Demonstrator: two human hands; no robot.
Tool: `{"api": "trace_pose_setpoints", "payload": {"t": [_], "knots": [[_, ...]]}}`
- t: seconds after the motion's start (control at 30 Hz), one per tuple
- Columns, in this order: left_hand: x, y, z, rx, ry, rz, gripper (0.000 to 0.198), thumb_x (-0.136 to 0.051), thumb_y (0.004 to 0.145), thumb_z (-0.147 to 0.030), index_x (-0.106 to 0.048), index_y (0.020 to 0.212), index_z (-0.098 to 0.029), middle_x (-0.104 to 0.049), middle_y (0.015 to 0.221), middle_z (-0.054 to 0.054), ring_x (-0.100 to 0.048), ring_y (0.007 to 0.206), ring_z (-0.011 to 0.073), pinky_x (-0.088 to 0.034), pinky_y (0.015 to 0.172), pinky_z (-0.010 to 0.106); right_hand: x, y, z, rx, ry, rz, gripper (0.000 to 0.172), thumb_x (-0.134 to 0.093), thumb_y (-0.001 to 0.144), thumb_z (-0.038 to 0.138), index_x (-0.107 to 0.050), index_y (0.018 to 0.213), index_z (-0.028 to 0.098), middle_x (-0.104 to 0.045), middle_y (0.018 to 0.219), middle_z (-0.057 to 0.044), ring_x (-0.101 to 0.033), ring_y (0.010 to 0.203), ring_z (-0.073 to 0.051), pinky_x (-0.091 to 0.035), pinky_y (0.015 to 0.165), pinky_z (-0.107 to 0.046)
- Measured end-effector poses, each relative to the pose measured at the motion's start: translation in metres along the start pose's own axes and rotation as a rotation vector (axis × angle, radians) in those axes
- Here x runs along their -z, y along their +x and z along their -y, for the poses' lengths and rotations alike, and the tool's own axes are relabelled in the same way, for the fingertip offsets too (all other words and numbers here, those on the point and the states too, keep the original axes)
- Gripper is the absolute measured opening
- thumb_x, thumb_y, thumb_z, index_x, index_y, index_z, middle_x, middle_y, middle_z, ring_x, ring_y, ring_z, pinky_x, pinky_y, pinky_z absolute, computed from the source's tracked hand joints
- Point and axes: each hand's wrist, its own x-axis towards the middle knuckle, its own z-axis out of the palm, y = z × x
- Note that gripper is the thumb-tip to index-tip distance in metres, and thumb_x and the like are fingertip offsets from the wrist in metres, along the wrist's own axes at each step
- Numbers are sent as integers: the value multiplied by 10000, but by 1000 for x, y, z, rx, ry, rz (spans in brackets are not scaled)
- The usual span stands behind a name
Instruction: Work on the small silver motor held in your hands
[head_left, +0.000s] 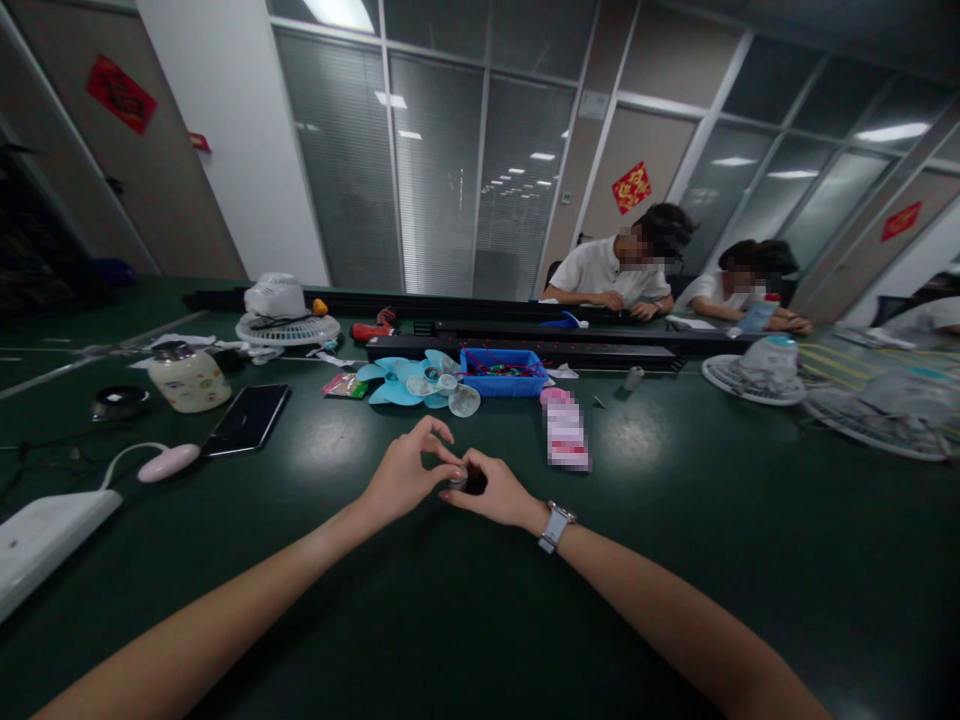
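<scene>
My two hands meet over the dark green table [675,520] a little in front of me. My left hand [409,470] pinches with thumb and fingers toward a small dark part [466,483]. My right hand [491,490], with a watch on the wrist, curls round that same small part. The part is too small and too covered to name. Beyond my hands lie a light blue fan blade [401,382], some clear round caps [463,400] and a blue bin [504,371] with small bits in it.
A black phone [249,418], a pale jar [189,378], a pink mouse-like object [168,462] and a white box [45,535] lie at left. White fan grilles [289,325] [757,375] stand left and right. Two people sit behind the black rail [525,348].
</scene>
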Motion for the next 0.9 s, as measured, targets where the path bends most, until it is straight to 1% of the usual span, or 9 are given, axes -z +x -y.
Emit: {"api": "trace_pose_setpoints", "payload": {"t": [0.23, 0.33, 0.43, 0.5, 0.57, 0.63, 0.73, 0.8, 0.9], "knots": [[-4, -2, -3, -29, 115, -60, 403, -761, 730, -298, -483, 1011, -217, -720, 795, -3, -699, 882, 254, -466, 878, 420, -3, 2, -6, 27, 9, -28, 325, -717, 774, 438, -502, 820, 198, -569, 763, 34, -522, 668, -127, -383, 603, -249], [-6, -3, -4, -66, 94, -60, 348, -732, 762, -292, -522, 1027, -210, -710, 926, 25, -685, 955, 242, -472, 902, 407, -3, 2, -5, 35, 23, -20, 314, -719, 777, 408, -500, 852, 196, -591, 815, 17, -550, 710, -135, -398, 624, -251], [-5, -3, -1, -65, 66, -39, 265, -729, 767, -328, -585, 954, -206, -676, 1117, 64, -666, 1038, 254, -485, 914, 397, -2, 1, -3, 38, 5, -22, 322, -724, 774, 410, -501, 864, 196, -578, 819, 17, -539, 705, -134, -392, 617, -250], [-3, -1, 3, -44, 17, -14, 309, -749, 749, -348, -592, 974, -208, -689, 1094, 65, -668, 1045, 260, -498, 908, 395, -1, 1, -2, 44, -14, -29, 332, -722, 772, 432, -500, 851, 198, -556, 788, 28, -517, 681, -130, -380, 606, -249], [0, 2, 8, -17, -68, 40, 405, -766, 737, -341, -563, 1060, -204, -723, 983, 54, -683, 1024, 255, -508, 906, 400, 0, 0, -2, 53, -6, -23, 332, -713, 781, 443, -504, 861, 198, -559, 799, 27, -519, 694, -132, -388, 618, -252], [4, 5, 13, 8, -158, 123, 467, -772, 735, -316, -531, 1114, -188, -740, 924, 52, -701, 986, 249, -517, 899, 408, 0, 0, -1, 45, -1, -12, 332, -707, 788, 451, -510, 876, 199, -571, 821, 19, -529, 712, -137, -396, 625, -255], [11, 10, 17, 42, -279, 254, 447, -764, 744, -278, -520, 1101, -168, -749, 953, 77, -719, 948, 244, -541, 861, 407, 1, 0, -1, 21, -16, -8, 344, -708, 784, 469, -516, 879, 201, -572, 821, 16, -527, 712, -139, -393, 617, -255], [14, 12, 18, 60, -318, 280, 436, -764, 741, -262, -515, 1086, -165, -754, 949, 80, -724, 931, 240, -549, 839, 400, 1, 0, -1, 18, -17, -11, 352, -709, 780, 479, -517, 876, 201, -573, 818, 17, -524, 706, -137, -391, 615, -255], [14, 11, 16, 47, -279, 249, 437, -771, 734, -277, -515, 1070, -168, -759, 898, 63, -729, 894, 233, -543, 828, 394, 1, -1, -1, 18, -13, -14, 356, -712, 776, 483, -523, 877, 199, -583, 820, 16, -528, 710, -138, -395, 622, -258]]}}
